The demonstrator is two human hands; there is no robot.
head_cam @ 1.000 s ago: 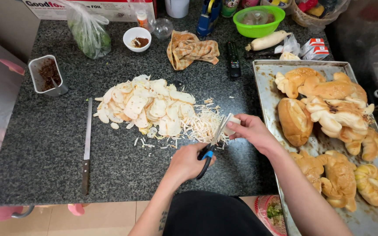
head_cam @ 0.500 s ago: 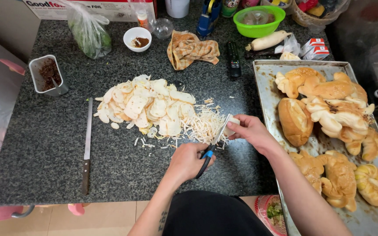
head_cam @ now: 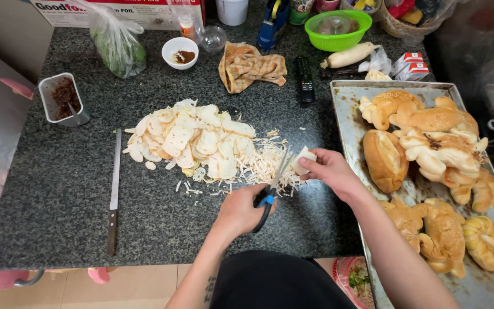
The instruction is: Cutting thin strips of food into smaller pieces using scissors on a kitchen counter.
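Surface: dark speckled stone surface (head_cam: 58, 189), seen from above, crowded along its far edge.
Left hand: my left hand (head_cam: 240, 210) is closed through the handles of blue-handled scissors (head_cam: 270, 191), blades pointing away from me.
Right hand: my right hand (head_cam: 330, 170) pinches a small pale slice (head_cam: 302, 159) right at the blades.
Cut pieces: thin shreds (head_cam: 264, 166) lie under the scissors, touching a heap of pale slices (head_cam: 192, 137).
Left side: a long knife (head_cam: 113, 191) lies apart from the heap.
Right side: a metal tray (head_cam: 344, 109) of golden bread rolls (head_cam: 430, 149).
Risk: my fingertips sit very close to the blades; I judge a careless snip could nick them, or scatter shreds off the edge.
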